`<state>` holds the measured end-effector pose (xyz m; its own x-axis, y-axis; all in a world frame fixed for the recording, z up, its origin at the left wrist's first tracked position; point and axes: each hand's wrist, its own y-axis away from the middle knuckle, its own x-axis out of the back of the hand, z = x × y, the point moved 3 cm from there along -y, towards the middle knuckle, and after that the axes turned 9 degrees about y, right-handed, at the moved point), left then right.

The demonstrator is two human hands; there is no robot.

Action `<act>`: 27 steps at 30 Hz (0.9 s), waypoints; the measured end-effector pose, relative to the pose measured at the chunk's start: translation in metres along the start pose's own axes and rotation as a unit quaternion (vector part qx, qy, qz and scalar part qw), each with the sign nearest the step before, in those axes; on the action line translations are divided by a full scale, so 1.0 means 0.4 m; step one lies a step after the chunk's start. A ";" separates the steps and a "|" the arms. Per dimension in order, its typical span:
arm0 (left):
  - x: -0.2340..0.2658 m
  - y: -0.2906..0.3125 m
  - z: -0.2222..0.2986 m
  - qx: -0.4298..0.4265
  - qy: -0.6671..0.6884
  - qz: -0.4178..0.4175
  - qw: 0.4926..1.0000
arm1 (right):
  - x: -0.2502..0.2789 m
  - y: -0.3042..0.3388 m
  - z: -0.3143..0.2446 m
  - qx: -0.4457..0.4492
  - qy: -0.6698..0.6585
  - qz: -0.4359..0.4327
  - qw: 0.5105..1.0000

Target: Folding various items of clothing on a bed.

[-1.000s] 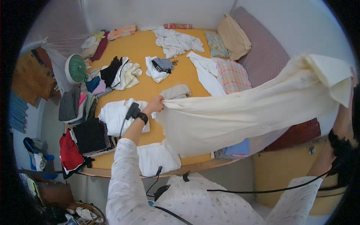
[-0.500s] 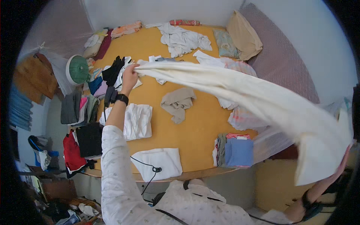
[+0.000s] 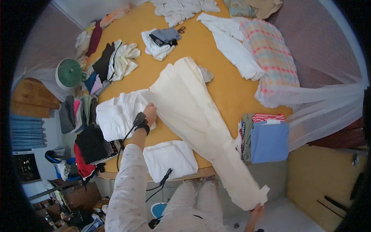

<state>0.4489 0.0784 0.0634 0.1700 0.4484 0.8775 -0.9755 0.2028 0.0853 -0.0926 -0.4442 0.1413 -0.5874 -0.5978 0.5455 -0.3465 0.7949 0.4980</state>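
A long cream garment that looks like trousers [image 3: 193, 108] stretches slantwise from the middle of the bed, over its near edge, toward my right hand. My left hand [image 3: 150, 112] is closed at the garment's left edge, beside a folded white cloth pile [image 3: 116, 112]. At the near right end, by a small tab, my right hand [image 3: 257, 212] pinches the cloth; part of that hand is cut off by shadow and the rim. A folded white cloth [image 3: 170, 158] lies by the near bed edge. Mostly covered by the cream garment is a beige cloth [image 3: 206, 74].
Folded blue clothes [image 3: 269, 143] sit at the right edge, dark clothes [image 3: 91, 143] at the left. Farther off are a white-and-grey bundle [image 3: 160, 42], a white garment [image 3: 232, 46], a plaid cloth [image 3: 270, 54] and a green round fan [image 3: 69, 74]. Netting [image 3: 320, 112] hangs right.
The cream garment has come down from the air onto the bed. My left hand has moved nearer and lower; my right hand has swung inward from the far right. The view has shifted.
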 end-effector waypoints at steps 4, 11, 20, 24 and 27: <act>-0.021 -0.034 0.092 -0.013 -0.119 -0.119 0.986 | 0.032 0.031 0.245 -0.119 -0.021 0.036 0.992; -0.068 -0.252 0.190 -0.069 -0.231 -0.189 0.952 | 0.024 0.034 0.356 -0.232 0.052 0.048 0.970; -0.245 0.000 0.480 -0.114 0.136 0.090 0.980 | 0.014 0.076 0.240 -0.223 -0.098 0.050 0.969; -0.352 0.411 0.483 -0.032 0.155 -0.147 0.976 | 0.032 0.093 0.160 -0.209 -0.165 0.033 0.963; -0.399 0.617 0.511 -0.037 0.166 -0.178 0.969 | 0.033 0.107 0.074 -0.223 -0.153 0.052 0.961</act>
<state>0.1526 -0.1211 0.0408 0.5418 0.5918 0.5968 -0.8361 0.4523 0.3105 -0.1370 -0.4152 0.1499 -0.8133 -0.4043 0.4185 0.0340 0.6849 0.7279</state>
